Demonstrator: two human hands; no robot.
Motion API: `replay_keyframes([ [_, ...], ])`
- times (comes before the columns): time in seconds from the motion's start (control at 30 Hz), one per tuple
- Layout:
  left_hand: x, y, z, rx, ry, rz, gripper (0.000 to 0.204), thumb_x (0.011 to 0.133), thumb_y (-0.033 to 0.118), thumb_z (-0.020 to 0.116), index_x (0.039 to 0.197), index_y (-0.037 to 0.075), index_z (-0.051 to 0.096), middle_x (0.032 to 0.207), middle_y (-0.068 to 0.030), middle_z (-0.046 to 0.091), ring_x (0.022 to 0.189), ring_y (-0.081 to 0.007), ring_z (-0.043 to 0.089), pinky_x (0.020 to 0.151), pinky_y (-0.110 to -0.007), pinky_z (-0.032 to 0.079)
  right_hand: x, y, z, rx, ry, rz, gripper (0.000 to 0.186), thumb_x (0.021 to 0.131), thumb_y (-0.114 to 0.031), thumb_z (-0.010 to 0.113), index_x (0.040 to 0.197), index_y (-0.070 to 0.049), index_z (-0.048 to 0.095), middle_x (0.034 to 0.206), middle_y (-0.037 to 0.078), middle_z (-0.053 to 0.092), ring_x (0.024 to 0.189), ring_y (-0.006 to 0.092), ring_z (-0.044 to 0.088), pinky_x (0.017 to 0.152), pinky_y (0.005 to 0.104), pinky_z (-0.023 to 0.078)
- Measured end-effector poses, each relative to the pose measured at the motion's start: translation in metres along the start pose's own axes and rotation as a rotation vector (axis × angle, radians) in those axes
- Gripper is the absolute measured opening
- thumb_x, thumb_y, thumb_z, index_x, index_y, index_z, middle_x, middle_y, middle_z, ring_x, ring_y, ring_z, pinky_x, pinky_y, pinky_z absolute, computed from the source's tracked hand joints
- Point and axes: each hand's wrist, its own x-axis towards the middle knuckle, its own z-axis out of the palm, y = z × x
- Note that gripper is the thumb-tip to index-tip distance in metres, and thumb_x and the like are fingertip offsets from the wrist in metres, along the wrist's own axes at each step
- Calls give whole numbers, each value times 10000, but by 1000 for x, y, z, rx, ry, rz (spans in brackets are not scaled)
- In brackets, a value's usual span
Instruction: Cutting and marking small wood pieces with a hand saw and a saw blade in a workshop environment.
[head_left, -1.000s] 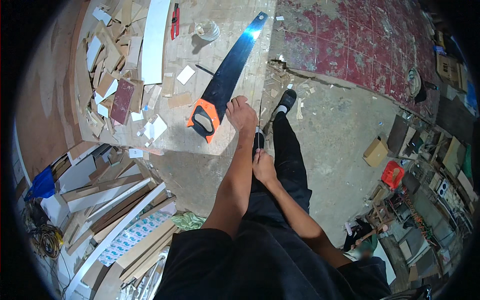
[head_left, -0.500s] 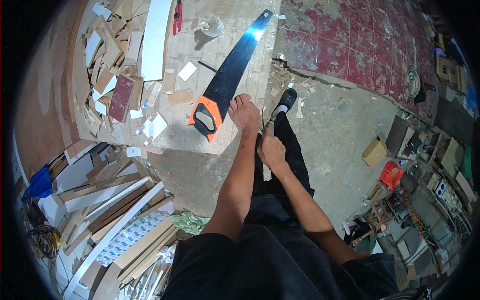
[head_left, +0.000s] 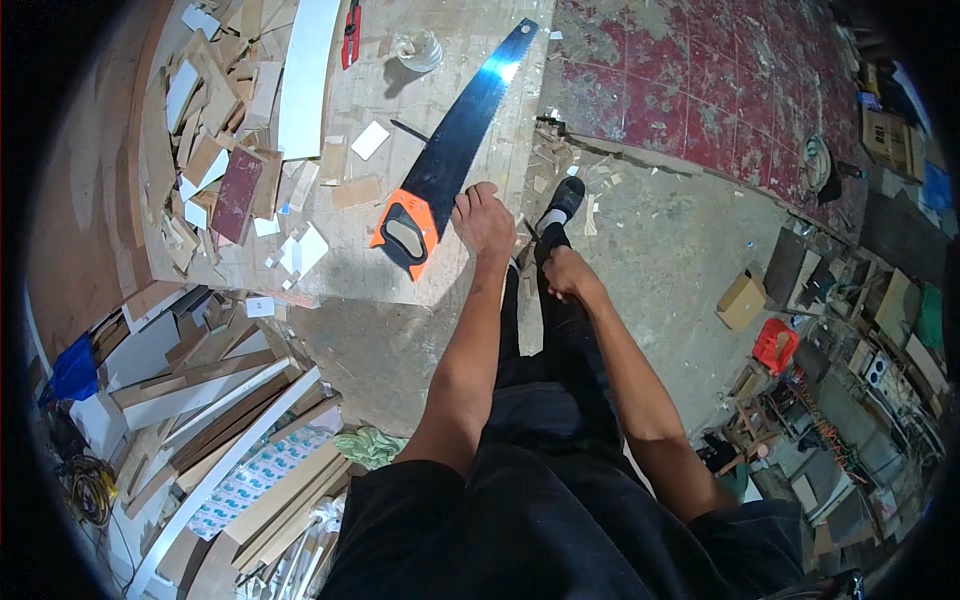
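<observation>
My left hand has curled fingers at the edge of the pale wooden board, beside the saw's blade; what they grip, if anything, is hidden. My right hand grips a thin dark tool that slants up and left over my legs. The handsaw, with an orange and black handle, lies diagonally on the board. A dark slim rod lies beside its blade. A red cutter, a translucent container and a small white piece are farther back.
Wood offcuts cover the board's left side, beside a long white strip. Stacked planks lie at lower left. Red tiling is at upper right. A cardboard box, red plastic item and clutter line the right.
My right hand has moved up and to the right, and the thin tool now slants leftward from it instead of standing upright between my hands. My left hand stays at the board's edge.
</observation>
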Motion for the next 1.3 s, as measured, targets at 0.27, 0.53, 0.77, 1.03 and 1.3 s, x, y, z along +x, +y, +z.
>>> replay_keyframes([
  [0.27,-2,-9,2,-24,26,-14,192,848,89,598,1028,153,592,1009,-36,615,987,-249,538,857,-398,391,-56,-30,22,542,200,-218,257,1023,-139,389,1018,43,570,568,92,538,357,180,493,355,350,434],
  [0.53,-6,-16,8,-253,89,-68,154,900,80,511,1031,101,590,1011,-63,648,975,-288,546,856,-435,382,-40,-31,44,770,366,-215,179,979,-114,521,1012,50,585,574,89,566,385,171,547,338,338,415],
  [0.77,-5,-10,11,-396,179,-48,129,882,48,541,1002,73,584,1007,-71,659,953,-296,571,836,-429,404,6,-15,35,1026,205,-359,319,959,-178,658,1189,35,599,559,-1,507,373,71,430,321,255,348],
  [1.03,-20,1,-135,-1061,-372,103,148,867,91,716,980,-5,716,904,-100,703,746,-156,649,661,-292,495,-108,-47,-2,1094,299,-538,209,948,-91,661,1135,-1,632,601,-59,530,423,9,412,379,210,274],
  [1.3,-20,21,-230,-1211,-299,234,310,677,-20,826,976,2,745,946,-142,738,874,-239,720,764,-319,555,-199,-75,-28,1139,161,-737,341,972,-152,646,1201,78,541,556,-7,501,357,45,393,329,215,294],
])
